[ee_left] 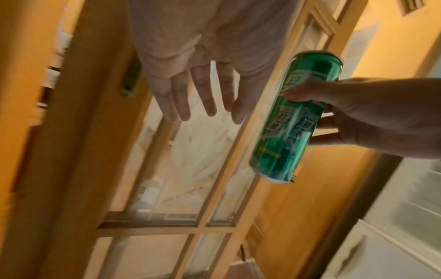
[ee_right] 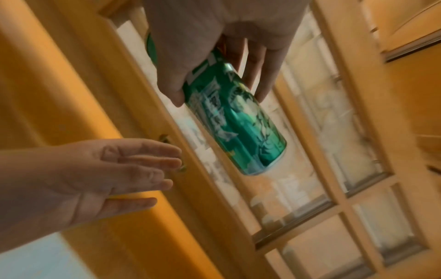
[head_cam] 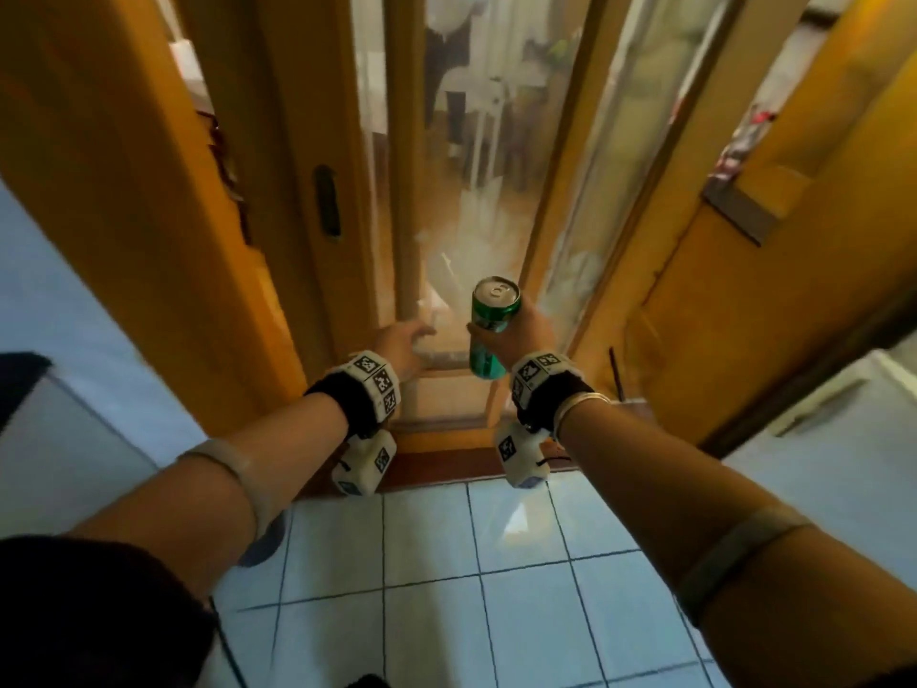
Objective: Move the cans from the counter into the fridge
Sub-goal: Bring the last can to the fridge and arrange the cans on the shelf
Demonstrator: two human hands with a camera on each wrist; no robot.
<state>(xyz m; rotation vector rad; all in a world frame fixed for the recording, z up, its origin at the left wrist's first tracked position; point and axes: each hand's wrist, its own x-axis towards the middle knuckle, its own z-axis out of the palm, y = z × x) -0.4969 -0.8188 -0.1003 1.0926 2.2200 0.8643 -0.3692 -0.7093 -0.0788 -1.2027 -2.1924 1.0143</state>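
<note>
A tall green can (head_cam: 491,330) with a silver top is upright in my right hand (head_cam: 526,335), held out in front of a wooden door. In the left wrist view the thumb and fingers of that right hand (ee_left: 334,113) wrap the green can (ee_left: 291,120) at its middle. The right wrist view shows the same can (ee_right: 236,120) gripped from above. My left hand (head_cam: 402,340) reaches forward beside the can, empty, fingers straight and spread (ee_left: 203,98). It is also in the right wrist view as a flat left hand (ee_right: 114,169). No fridge interior or counter cans show.
A wooden door with frosted glass panes (head_cam: 471,191) stands straight ahead, with a dark recessed pull (head_cam: 327,201) on its left stile. Orange wooden frames flank it. White tiled floor (head_cam: 446,563) lies below. A white appliance (head_cam: 843,439) sits at the right, another pale surface (head_cam: 59,439) at the left.
</note>
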